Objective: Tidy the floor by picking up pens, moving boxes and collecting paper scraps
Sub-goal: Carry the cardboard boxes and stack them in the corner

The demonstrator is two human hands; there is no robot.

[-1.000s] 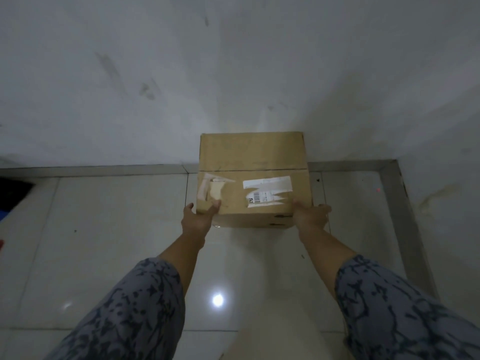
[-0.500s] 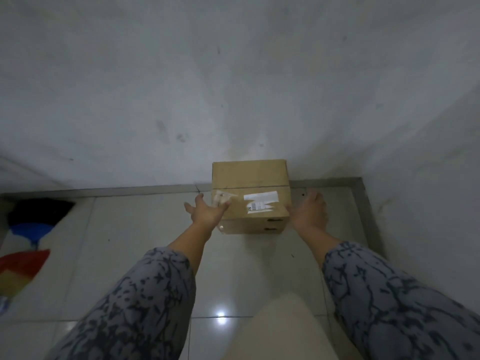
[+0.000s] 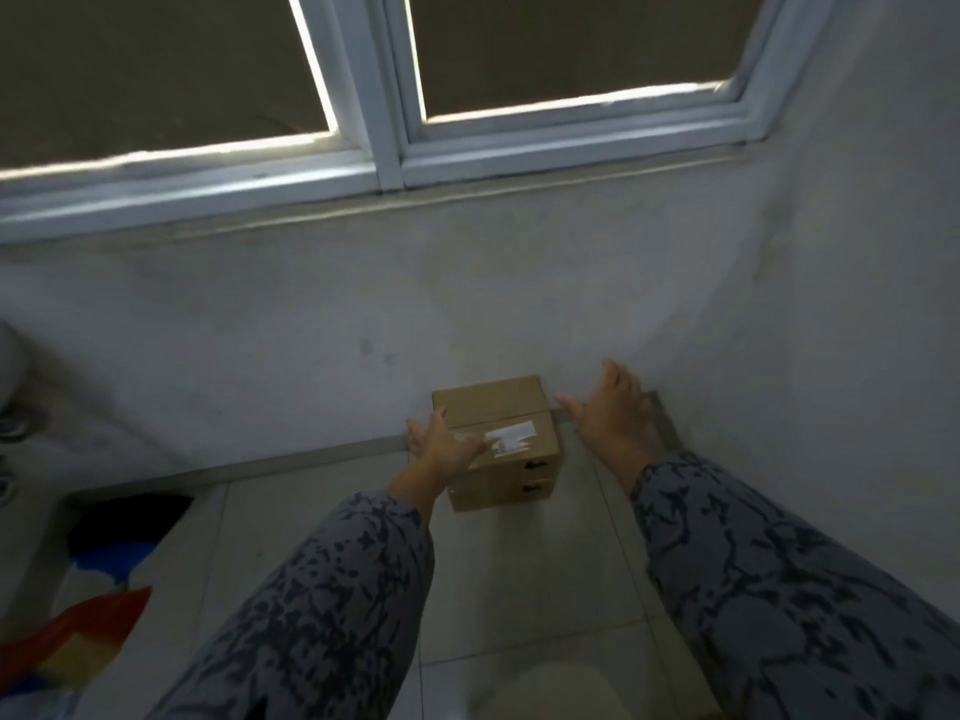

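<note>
Head view, brown cardboard box (image 3: 501,439) with torn white label on pale tiled floor (image 3: 530,579) against far wall, left hand (image 3: 444,443) spread flat over its left edge, right hand (image 3: 613,407) spread, apart to its right

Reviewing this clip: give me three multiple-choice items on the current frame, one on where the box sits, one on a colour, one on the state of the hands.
1. Where does the cardboard box stand?
A. On the windowsill
B. On the floor against the wall, near the corner
C. On the colourful mat

2. What colour is the torn label on the box?
A. White
B. Red
C. Green

3. How is the right hand?
A. Gripping the box
B. Curled in a fist
C. Open, apart from the box

Answers:
1 B: the box rests on the floor tiles at the foot of the wall.
2 A: the label shows white on the brown top.
3 C: its fingers are spread to the right of the box with a gap between; the left hand lies over the box's left top edge, fingers straight.
</note>
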